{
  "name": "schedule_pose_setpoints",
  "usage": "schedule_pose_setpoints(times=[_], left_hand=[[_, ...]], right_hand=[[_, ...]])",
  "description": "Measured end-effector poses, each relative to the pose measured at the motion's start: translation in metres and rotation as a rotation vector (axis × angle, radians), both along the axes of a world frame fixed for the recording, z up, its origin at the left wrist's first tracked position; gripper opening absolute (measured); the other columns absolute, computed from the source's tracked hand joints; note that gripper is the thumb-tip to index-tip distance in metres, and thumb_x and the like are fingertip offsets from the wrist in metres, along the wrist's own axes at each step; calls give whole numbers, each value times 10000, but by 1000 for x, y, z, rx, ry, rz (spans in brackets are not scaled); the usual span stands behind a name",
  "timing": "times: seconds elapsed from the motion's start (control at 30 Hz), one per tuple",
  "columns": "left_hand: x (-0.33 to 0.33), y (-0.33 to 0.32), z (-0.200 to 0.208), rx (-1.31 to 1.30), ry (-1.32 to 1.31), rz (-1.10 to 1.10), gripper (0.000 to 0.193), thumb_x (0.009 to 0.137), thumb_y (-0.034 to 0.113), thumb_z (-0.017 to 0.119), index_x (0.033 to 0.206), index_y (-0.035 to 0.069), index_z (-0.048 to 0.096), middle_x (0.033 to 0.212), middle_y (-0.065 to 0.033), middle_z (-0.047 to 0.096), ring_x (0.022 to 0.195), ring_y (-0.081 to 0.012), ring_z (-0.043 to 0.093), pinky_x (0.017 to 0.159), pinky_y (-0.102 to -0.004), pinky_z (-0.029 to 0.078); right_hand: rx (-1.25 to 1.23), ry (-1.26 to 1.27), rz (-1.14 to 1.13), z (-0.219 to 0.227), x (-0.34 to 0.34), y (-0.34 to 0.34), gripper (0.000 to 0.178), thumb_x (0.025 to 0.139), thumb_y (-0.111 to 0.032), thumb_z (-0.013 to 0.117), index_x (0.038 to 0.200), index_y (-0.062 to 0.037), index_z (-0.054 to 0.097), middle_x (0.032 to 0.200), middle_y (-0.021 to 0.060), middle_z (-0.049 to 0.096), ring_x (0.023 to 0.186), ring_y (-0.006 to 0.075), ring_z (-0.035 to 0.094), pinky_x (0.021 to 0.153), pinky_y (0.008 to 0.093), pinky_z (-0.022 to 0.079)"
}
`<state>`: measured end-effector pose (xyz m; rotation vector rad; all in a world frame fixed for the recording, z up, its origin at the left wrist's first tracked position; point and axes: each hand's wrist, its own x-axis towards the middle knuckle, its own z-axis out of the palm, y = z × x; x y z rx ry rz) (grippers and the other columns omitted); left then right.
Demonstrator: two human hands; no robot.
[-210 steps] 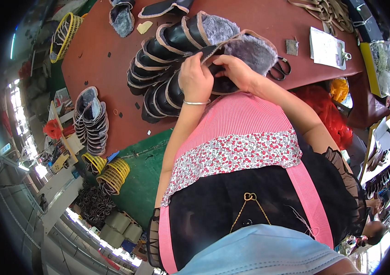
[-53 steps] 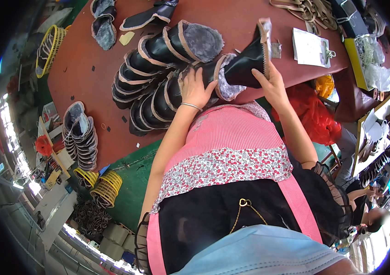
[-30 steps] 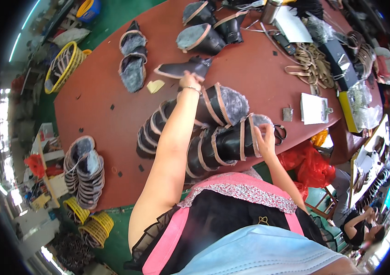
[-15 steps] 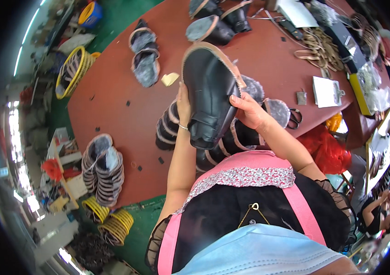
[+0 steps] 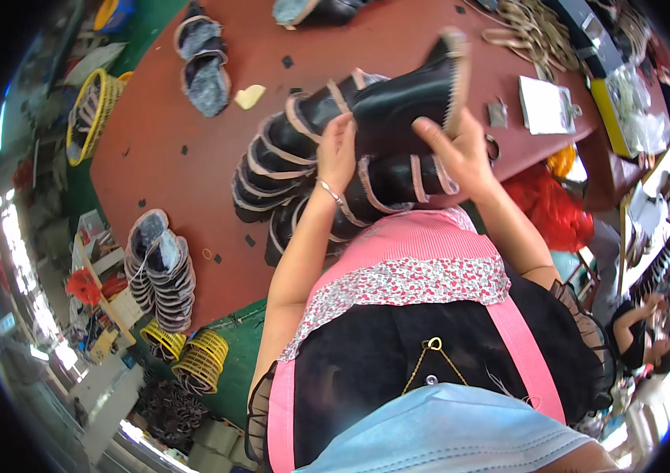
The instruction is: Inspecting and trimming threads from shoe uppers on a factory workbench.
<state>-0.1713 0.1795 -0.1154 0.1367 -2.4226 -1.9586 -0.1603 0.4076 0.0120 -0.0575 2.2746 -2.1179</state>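
Observation:
A black leather shoe upper (image 5: 406,102) with a pale stitched edge is held tilted above the table. My right hand (image 5: 465,158) grips it near the stitched edge, thumb on the black leather. At its other end, my left hand (image 5: 337,154) has its fingers pressed together against the upper. Beneath and beside my hands lie two curved rows of nested black uppers, a farther row (image 5: 276,162) and a nearer row (image 5: 390,181), with pale rims and some grey fleece lining showing. The nearer row reaches close to my pink apron.
More fleece-lined uppers lie at the far left (image 5: 207,79), and a nested stack (image 5: 163,268) stands at the left edge of the red table (image 5: 161,173). On the right are a clipboard (image 5: 546,106), tan straps (image 5: 528,35) and a red plastic bag (image 5: 551,209). Yellow baskets (image 5: 201,363) stand below.
The upper has turned from upright to lying sideways, its stitched edge now toward the right. Both hands have turned with it and shifted, uncovering more of the nested rows. The whole view has shifted.

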Motion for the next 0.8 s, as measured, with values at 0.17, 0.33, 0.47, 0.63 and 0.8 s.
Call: schedule_pose_setpoints(times=[0.17, 0.33, 0.47, 0.63, 0.8], left_hand=[[19, -10, -7, -522, 174, -352, 275, 1005, 187, 558, 1230, 63, 657, 1169, -151, 658, 1068, -334, 614, 954, -407, 467], [68, 8, -40, -694, 132, -354, 308, 978, 272, 584, 1225, 106, 666, 1215, -112, 630, 1125, -314, 576, 978, -438, 414], [57, 1, -34, -556, 39, -349, 280, 952, 283, 619, 1156, 102, 680, 1175, -104, 634, 1082, -310, 582, 957, -430, 408], [41, -6, -44, -583, 31, -343, 263, 950, 290, 624, 1118, 97, 684, 1158, -101, 643, 1054, -308, 591, 931, -433, 417], [38, -9, -47, -646, 19, -297, 250, 934, 301, 635, 1081, 102, 674, 1168, -106, 621, 1073, -318, 574, 926, -458, 409]], right_hand=[[665, -229, -275, -101, 15, 71, 369, 953, -245, 682, 1157, 46, 579, 898, 243, 695, 829, 332, 705, 766, 403, 532], [-301, -813, -236, -153, 30, 60, 346, 981, -242, 655, 1142, 63, 628, 991, 48, 688, 945, 161, 625, 855, 335, 494], [699, -426, -219, -130, 11, 64, 383, 967, -296, 612, 1111, 56, 562, 918, 338, 652, 945, 481, 650, 806, 496, 504], [712, -425, -71, -145, 16, 51, 352, 964, -286, 633, 1105, 36, 608, 923, 310, 684, 869, 455, 678, 768, 480, 526], [-512, -1126, -186, -153, 5, 15, 254, 987, -174, 630, 1126, 35, 664, 999, 112, 731, 843, 208, 715, 782, 362, 585]])
